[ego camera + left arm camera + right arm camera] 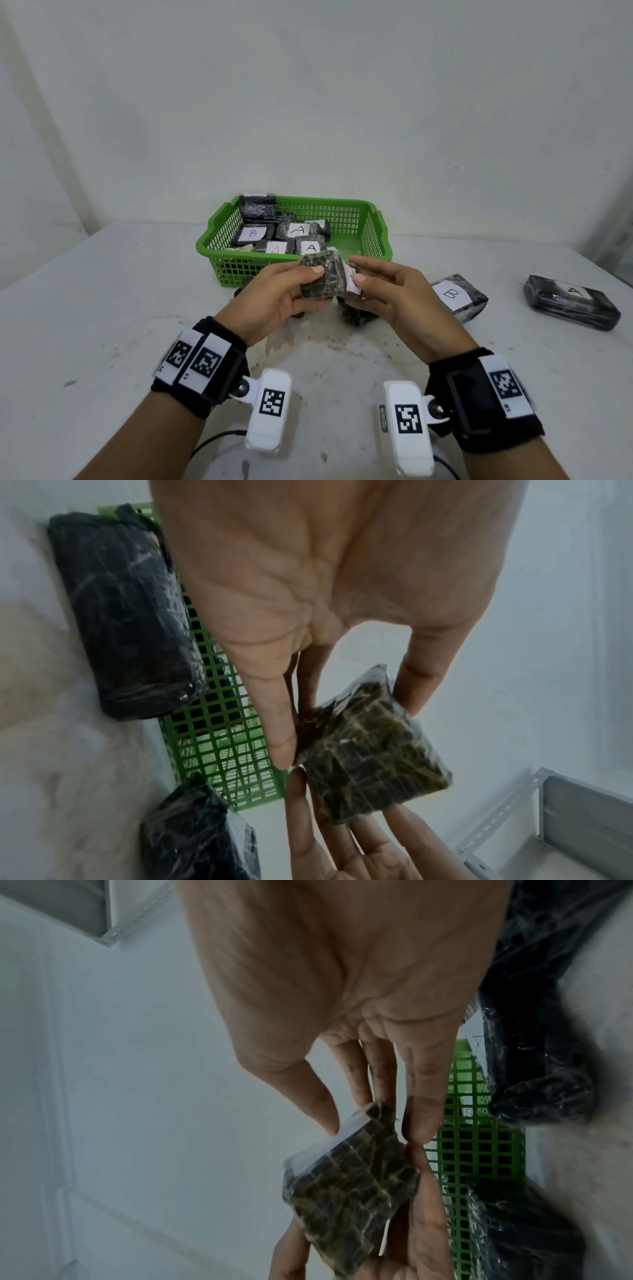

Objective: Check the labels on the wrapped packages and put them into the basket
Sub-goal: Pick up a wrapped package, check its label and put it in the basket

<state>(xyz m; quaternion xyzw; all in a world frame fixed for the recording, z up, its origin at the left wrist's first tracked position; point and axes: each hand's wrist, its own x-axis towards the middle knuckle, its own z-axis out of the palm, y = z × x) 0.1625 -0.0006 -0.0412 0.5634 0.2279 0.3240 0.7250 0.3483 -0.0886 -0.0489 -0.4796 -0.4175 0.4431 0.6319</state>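
- Both hands are up over the white table (102,308), holding one wrapped package (320,275) between them, right in front of the green basket (219,236), at about 6 o'clock from it.
- The left hand (274,301) has the package pinched: thumb on the near face, fingers curled round the far side. The left wrist view shows the fingertips (282,750) pressed against the plastic wrap.
- The right hand (390,294) pinches the other end, thumb and fingers closed on the side where a white label (352,282) sticks out. The letter on it can't be read, it's turned edge-on and half covered.
- The package is dark green-brown with a grid-like pattern under clear wrap, tilted on a corner in both wrist views.
- The basket already holds several packages. Readable labels: a B (252,234) at 9 o'clock inside, an A (298,229) near the middle, another A (311,247) toward 6 o'clock, plus one with a red mark (275,249). One dark package (258,207) leans on the back-left corner, 11 o'clock.
- Still out on the table: a package labelled B (457,296) at 3 o'clock from the hands, and a darker one labelled A (572,306) further out the same way.
- Another dark package (356,313) sits just under the right hand's fingers.
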